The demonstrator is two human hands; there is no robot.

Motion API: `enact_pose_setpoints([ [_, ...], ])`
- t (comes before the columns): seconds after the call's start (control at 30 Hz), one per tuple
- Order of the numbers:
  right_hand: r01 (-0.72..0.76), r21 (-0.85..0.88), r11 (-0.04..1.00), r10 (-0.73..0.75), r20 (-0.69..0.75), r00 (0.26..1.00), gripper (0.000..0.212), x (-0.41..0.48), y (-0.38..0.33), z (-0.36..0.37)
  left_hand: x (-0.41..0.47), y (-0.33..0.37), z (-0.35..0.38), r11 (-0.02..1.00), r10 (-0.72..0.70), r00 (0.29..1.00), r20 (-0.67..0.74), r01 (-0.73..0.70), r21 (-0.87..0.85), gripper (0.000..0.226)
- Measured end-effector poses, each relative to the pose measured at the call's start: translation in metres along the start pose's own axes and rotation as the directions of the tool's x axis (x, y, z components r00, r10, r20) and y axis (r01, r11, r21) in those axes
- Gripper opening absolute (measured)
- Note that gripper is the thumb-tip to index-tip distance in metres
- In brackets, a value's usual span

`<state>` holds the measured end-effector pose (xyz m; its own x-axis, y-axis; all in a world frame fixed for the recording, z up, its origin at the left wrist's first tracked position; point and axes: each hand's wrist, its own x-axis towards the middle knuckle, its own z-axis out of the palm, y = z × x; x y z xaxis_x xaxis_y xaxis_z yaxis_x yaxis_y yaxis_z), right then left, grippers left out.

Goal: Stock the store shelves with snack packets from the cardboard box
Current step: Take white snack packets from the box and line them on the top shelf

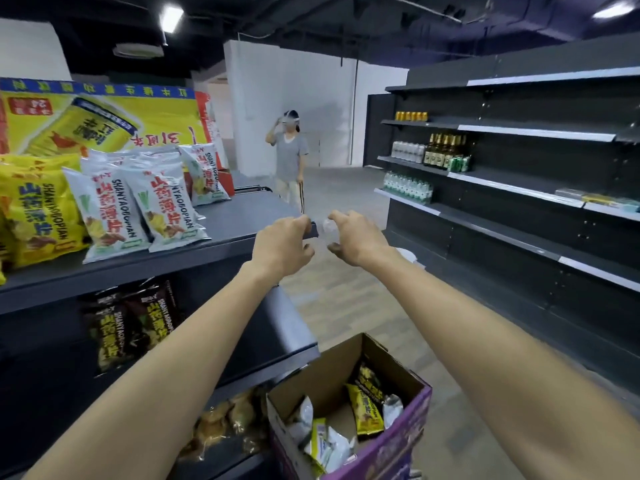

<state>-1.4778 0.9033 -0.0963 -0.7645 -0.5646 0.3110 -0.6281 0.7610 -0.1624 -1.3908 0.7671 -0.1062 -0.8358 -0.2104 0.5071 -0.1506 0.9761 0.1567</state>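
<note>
While both arms stretch out above the cardboard box (388, 452), neither hand shows a packet in its grasp.

- Left hand (282, 242): high beyond the box, at the end of the top shelf (225, 223). The fingers are curled and the back faces the camera, so whether they hold anything cannot be told.
- Right hand (356, 239): high beyond the box, just beside the left. The fingers are loosely curled around a small clear thing (328, 230) that is too blurred to name. Whether it is pinched or merely beside the hand cannot be told.
- Snack packets (365, 410): a loose jumble in the box, yellow, dark and white.
- White packets (138, 202): up and left of the box, leaning in rows on the top shelf.
- Dark packets (131, 323): left of the box, on the shelf beneath.
- Another person (290, 161): far beyond the box, in the aisle.

Likely hazards: the white rows lean on one another, so a careless push while adding stock could topple them off the shelf front. The mixed colours in the box invite misplacing a flavour. The box stands close to the shelf foot, where a step could catch it.
</note>
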Motion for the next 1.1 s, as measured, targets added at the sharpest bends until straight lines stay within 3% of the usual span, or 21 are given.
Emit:
enact_pose_setpoints([
  [0.33,-0.089,0.067,0.994,0.075,0.180,0.981,0.053,-0.013,0.095,0.102,-0.026,0.039,0.146,0.998,-0.024,0.951,0.308,0.039,-0.041,0.031],
  [0.57,-0.248,0.054,0.967,0.210,0.378,0.902,0.052,-0.044,0.138,0.208,-0.100,0.015,0.268,0.990,-0.065,0.811,0.581,0.127,-0.066,0.030],
  [0.77,-0.392,0.014,0.920,0.334,0.494,0.802,0.049,-0.059,0.160,0.269,-0.137,-0.012,0.338,0.961,-0.117,0.643,0.757,0.266,-0.078,0.025],
  [0.93,-0.484,-0.078,0.871,0.429,0.601,0.675,0.049,-0.080,0.176,0.310,-0.157,-0.022,0.371,0.938,-0.131,0.524,0.842,0.340,-0.065,0.027],
  [1.1,-0.495,-0.119,0.861,0.442,0.654,0.613,0.047,-0.079,0.189,0.337,-0.159,-0.024,0.394,0.889,-0.129,0.455,0.881,0.447,-0.101,0.024],
])
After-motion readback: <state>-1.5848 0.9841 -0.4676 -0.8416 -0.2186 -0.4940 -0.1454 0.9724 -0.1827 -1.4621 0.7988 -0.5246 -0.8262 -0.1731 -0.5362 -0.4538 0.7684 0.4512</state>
